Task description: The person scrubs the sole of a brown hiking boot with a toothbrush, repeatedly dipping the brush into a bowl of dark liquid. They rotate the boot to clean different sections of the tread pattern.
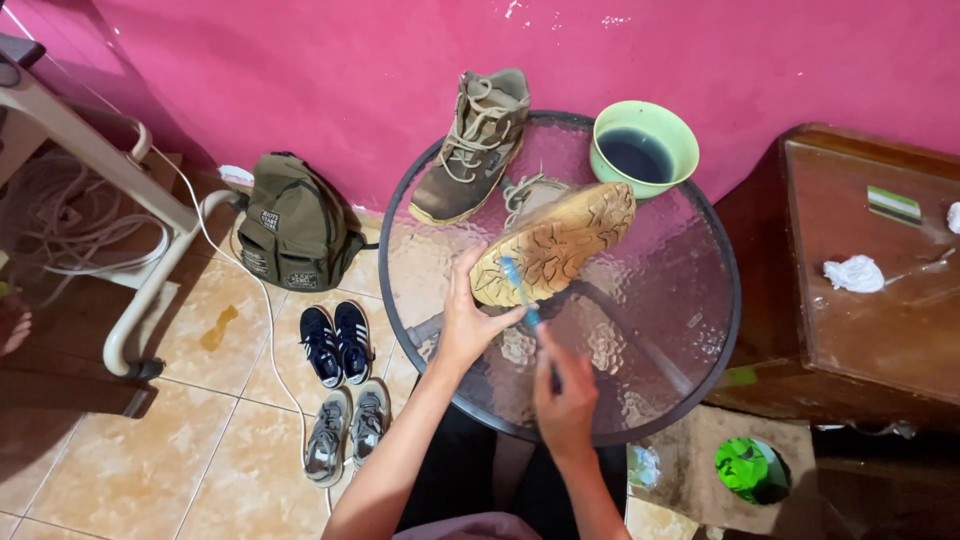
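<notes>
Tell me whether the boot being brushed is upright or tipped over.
Tipped: the boot lies on its side on the glass table, sole facing up, steadied by the left hand.
</notes>
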